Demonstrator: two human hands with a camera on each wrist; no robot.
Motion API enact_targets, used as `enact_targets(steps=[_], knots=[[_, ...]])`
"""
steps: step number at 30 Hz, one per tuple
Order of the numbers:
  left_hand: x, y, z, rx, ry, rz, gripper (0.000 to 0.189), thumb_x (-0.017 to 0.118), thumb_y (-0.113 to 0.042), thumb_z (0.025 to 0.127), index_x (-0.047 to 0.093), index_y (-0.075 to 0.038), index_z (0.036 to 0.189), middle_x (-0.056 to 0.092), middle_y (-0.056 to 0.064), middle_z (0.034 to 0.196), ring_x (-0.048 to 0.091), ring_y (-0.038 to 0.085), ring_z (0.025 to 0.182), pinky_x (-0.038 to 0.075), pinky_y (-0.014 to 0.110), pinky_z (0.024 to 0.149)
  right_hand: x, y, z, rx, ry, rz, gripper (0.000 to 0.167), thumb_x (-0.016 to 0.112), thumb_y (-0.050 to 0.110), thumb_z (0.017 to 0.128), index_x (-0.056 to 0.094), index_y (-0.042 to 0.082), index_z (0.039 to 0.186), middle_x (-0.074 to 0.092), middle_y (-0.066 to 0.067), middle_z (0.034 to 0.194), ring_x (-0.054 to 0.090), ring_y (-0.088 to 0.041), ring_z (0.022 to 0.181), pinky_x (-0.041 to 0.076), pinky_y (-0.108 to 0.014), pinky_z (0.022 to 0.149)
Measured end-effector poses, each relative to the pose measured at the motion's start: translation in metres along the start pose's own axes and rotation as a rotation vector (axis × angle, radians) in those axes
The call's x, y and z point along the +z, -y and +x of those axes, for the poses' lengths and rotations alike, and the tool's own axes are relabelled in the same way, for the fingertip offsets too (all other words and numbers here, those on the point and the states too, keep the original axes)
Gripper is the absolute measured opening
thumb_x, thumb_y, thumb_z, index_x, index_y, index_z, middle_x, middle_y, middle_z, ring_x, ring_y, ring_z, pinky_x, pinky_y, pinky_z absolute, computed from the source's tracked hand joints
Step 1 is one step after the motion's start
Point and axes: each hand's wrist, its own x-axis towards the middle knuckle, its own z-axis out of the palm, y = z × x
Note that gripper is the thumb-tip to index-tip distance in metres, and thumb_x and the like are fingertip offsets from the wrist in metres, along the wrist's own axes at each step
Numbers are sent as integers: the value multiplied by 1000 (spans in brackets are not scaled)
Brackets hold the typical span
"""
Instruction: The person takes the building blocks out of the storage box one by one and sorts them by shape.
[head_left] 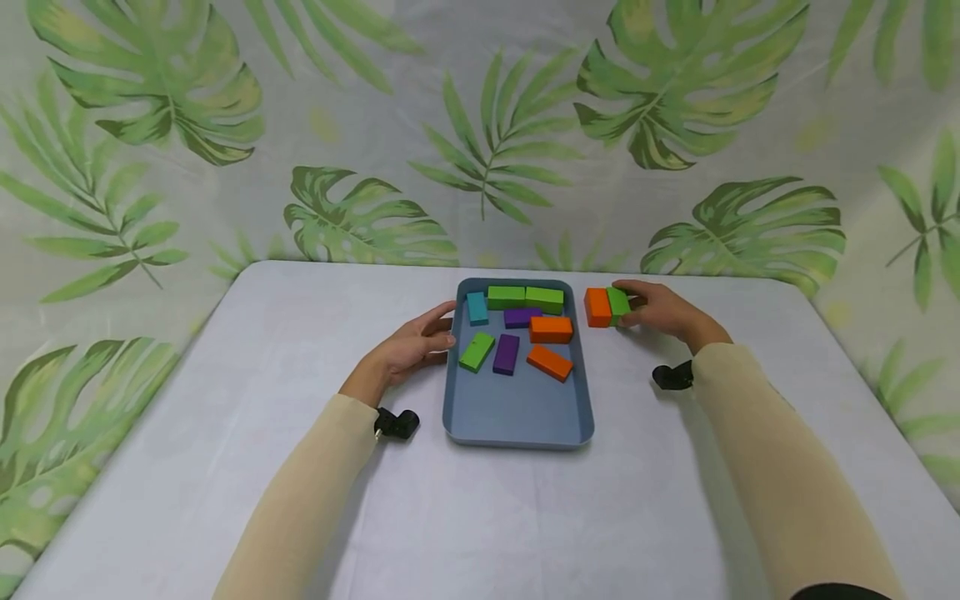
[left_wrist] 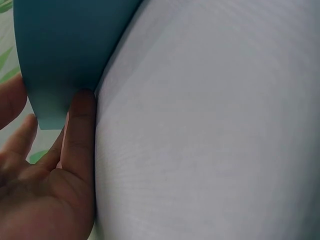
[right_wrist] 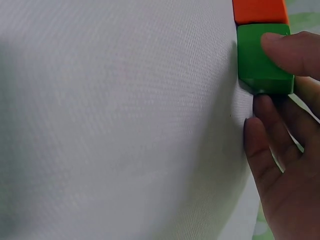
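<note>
My right hand (head_left: 663,310) pinches a green block (head_left: 618,306) between thumb and fingers, right of the tray. That block sits against an orange block (head_left: 597,307) on the table; in the right wrist view my thumb (right_wrist: 285,52) lies across the green face. On the other side, my left hand (head_left: 408,346) rests its loosely extended fingers against the left wall of the blue-grey tray (head_left: 517,421). Seen from the left wrist, the fingertips touch the tray's outer wall (left_wrist: 65,55) close to the white cloth.
Inside the tray lie a teal block (head_left: 477,308), green blocks (head_left: 507,297), purple blocks (head_left: 506,354) and orange blocks (head_left: 551,330), mostly toward its far half. A white cloth (head_left: 510,517) covers the table. Behind it hangs a leaf-patterned curtain (head_left: 525,242).
</note>
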Motion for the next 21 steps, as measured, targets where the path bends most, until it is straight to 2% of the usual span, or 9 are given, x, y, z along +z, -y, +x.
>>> enact_targets(steps=[21], knots=[[1,2,1,2,-5,-4,72,53,-4,100,21,-29,159,25,10,165,38,31,146,32,50,121,2,0,0,-19,12,-13,81,65,13,91,21,10,159,25,-28,160,34,-47,142,32,-63,115]])
